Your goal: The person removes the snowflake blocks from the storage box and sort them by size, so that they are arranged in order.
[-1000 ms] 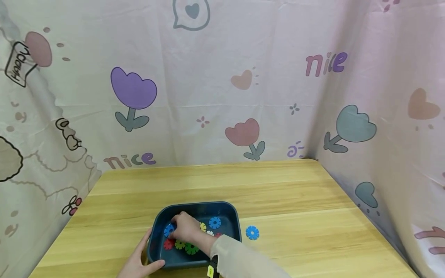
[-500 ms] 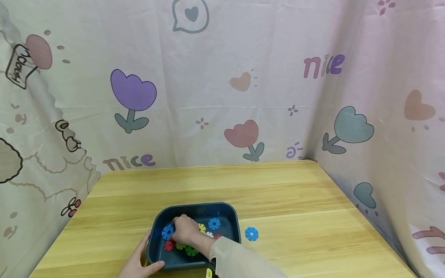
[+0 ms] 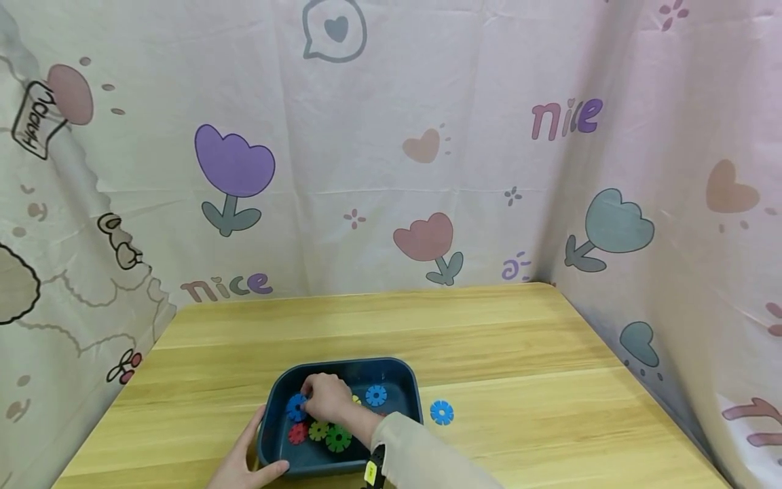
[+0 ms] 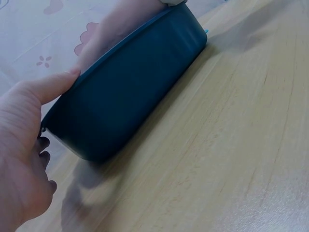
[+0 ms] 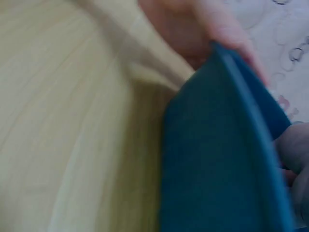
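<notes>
A dark blue plastic tray (image 3: 326,468) stands on the table with several notched snowflake discs inside. My left hand (image 3: 241,458) grips its near left corner, thumb over the rim; the left wrist view shows this thumb (image 4: 58,84) on the rim. Inside the tray, my right hand (image 3: 330,399) pinches a blue snowflake disc (image 3: 296,407) at the left; its fingertips are mostly hidden. Nearby lie a red disc (image 3: 297,433), a yellow-green disc (image 3: 318,430) and a green disc (image 3: 339,439). Another blue disc (image 3: 376,394) lies farther right. The right wrist view is blurred.
A single blue disc (image 3: 442,412) lies on the wooden table (image 3: 519,380), right of the tray. A printed cloth (image 3: 342,136) hangs behind the table and along both sides. My right sleeve (image 3: 427,455) crosses the tray's near right rim.
My right hand shifts slightly within the tray, uncovering more of the green and yellow-green discs and covering the white one. The blue disc at its fingers shifts a little. My left hand stays put.
</notes>
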The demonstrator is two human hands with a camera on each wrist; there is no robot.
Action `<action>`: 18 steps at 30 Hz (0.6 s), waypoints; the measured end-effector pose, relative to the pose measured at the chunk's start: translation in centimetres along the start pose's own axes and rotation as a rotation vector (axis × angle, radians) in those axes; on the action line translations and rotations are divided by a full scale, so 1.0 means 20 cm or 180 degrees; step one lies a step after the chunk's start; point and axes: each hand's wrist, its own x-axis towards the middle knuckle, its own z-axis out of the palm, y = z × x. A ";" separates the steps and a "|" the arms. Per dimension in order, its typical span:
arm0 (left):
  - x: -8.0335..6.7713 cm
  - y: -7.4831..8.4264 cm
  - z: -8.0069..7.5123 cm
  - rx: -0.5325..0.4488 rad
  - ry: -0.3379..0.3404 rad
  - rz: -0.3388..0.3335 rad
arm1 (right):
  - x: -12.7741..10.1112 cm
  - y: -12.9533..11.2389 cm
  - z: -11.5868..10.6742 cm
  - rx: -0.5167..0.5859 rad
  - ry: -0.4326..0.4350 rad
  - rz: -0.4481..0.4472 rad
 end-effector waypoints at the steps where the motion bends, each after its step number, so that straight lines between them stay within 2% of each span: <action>1: 0.00 0.00 0.00 0.0004 0.0007 0.0017 | 0.00 0.00 -0.01 0.0013 -0.0014 0.0006; 6: -0.02 0.00 -0.01 0.0085 0.0042 0.0141 | -0.01 0.01 -0.07 0.0305 -0.0101 0.0002; 12: -0.03 0.01 -0.01 0.0284 0.0034 0.0411 | -0.02 0.05 -0.18 0.1245 -0.0223 -0.0002; 18: -0.02 0.02 0.00 0.0270 0.0019 0.0254 | -0.05 0.11 -0.31 0.1649 -0.0316 0.0096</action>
